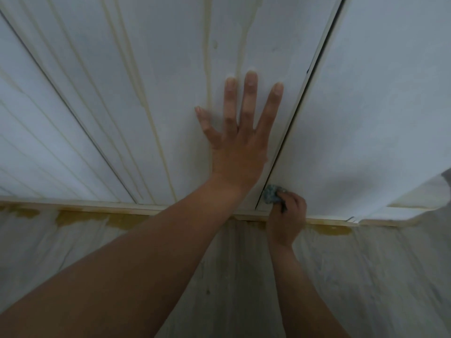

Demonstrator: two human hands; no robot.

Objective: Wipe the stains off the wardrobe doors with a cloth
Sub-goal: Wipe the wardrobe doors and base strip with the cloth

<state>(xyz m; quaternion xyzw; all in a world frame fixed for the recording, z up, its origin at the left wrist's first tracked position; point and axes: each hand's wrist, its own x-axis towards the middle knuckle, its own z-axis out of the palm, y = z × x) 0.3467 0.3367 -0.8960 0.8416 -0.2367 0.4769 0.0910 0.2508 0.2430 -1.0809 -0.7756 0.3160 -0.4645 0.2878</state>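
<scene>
White wardrobe doors fill the upper view, and the middle door (pixel 170 93) carries yellowish streaks running down it. My left hand (pixel 240 132) presses flat on this door with fingers spread and straight. A dark gap (pixel 310 76) separates it from the right door (pixel 378 106). Low at that gap, my right hand (pixel 288 213) grips a small blue-grey cloth (pixel 272 193) against the bottom corner of the right door.
A pale base strip (pixel 97 207) runs under the doors, with yellow-brown patches (pixel 80 218) along it. Below lies a light wood-grain floor (pixel 219 276). A grooved panel (pixel 36 142) stands at the left. At the far right, the door's bottom corner is torn or peeled (pixel 415 201).
</scene>
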